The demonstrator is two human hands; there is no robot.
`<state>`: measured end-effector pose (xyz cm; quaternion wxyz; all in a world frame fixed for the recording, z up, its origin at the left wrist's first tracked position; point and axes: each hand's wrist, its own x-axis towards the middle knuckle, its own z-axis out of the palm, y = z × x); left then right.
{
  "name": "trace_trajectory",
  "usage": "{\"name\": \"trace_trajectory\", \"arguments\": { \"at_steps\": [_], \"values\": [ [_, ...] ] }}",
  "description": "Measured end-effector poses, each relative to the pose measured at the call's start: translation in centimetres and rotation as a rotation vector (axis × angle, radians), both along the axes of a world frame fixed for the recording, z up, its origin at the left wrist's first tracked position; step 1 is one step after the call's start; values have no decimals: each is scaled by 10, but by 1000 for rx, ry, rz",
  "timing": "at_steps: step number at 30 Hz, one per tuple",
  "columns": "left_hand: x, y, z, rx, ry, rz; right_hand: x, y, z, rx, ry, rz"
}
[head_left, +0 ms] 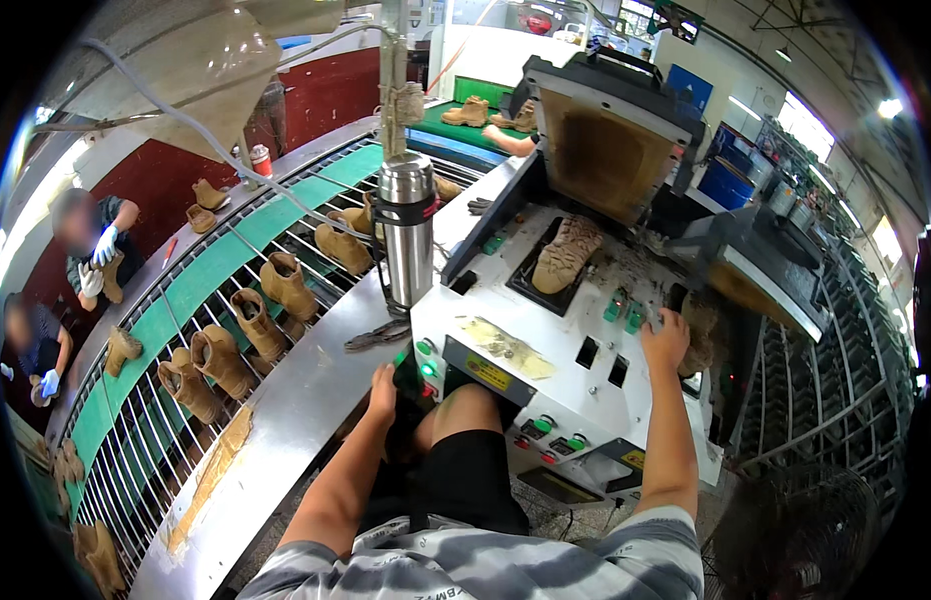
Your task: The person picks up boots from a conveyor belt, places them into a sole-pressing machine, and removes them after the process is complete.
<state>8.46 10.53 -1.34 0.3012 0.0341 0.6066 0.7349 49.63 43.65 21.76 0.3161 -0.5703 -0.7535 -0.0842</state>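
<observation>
Factory hall: red wall [325, 95] left, bright windows [805, 125] right, ceiling lamp [890, 107] lit, blue bins [727, 182] behind

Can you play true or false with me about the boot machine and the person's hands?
1. A boot lies sole-up in the white machine. True.
2. The right hand rests on the machine's top. True.
3. The left hand holds the steel flask. False: it is low at the machine's front left corner, and the flask stands alone.
4. The conveyor carries red sneakers. False: tan boots.
</observation>
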Motion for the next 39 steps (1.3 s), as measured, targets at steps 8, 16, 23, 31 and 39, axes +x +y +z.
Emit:
{"name": "trace_trajectory", "arguments": {
  "at_steps": [8, 16, 23, 31, 39],
  "values": [
    [9, 4, 6, 178, -251, -397, 52, 7, 50, -454, -8, -486],
    [26, -142, -42, 128, -347, -302, 77, 47, 94, -523, 135, -321],
    [39, -136, -19, -59, -143, -330, 85, -53, 33, -41, 434, -206],
    [52, -143, 3, -59, -7, -559, 104, -134, -49, 288, 686, 32],
    [78, -171, 134, 644, 104, -643, -91, -289, -41, -521, 862, 854]
  ]
}}
